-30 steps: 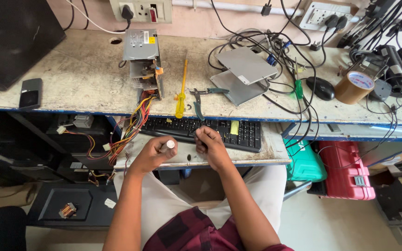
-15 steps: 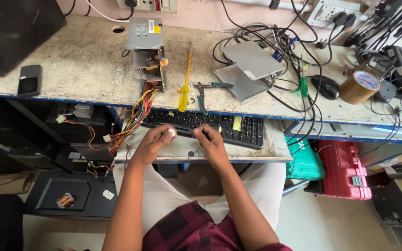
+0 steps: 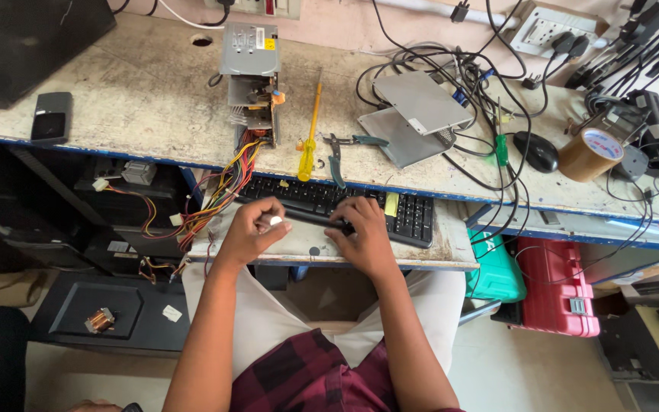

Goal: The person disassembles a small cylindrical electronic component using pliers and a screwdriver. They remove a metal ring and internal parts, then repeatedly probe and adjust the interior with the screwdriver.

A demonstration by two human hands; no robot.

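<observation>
My left hand (image 3: 252, 229) is curled around a small white-tipped object (image 3: 274, 220) over the pull-out keyboard shelf (image 3: 436, 248). My right hand (image 3: 364, 233) rests with its fingers on the front edge of the black keyboard (image 3: 409, 216) on that shelf; whether it grips anything is hidden. Just beyond, on the worn workbench (image 3: 139, 91), stands an open metal power supply (image 3: 252, 69) with a bundle of coloured wires (image 3: 215, 202) hanging off the bench edge beside my left hand.
A yellow screwdriver (image 3: 310, 133), pliers (image 3: 339, 156), grey metal plates (image 3: 413, 114), a black mouse (image 3: 537, 151), a brown tape roll (image 3: 590, 152) and tangled cables lie on the bench. A phone (image 3: 49, 116) lies left. Green (image 3: 496, 267) and red (image 3: 558, 286) cases stand below right.
Both hands have stayed at the keyboard shelf; the left hand has closed tighter on the small white-tipped object. The view has shifted slightly.
</observation>
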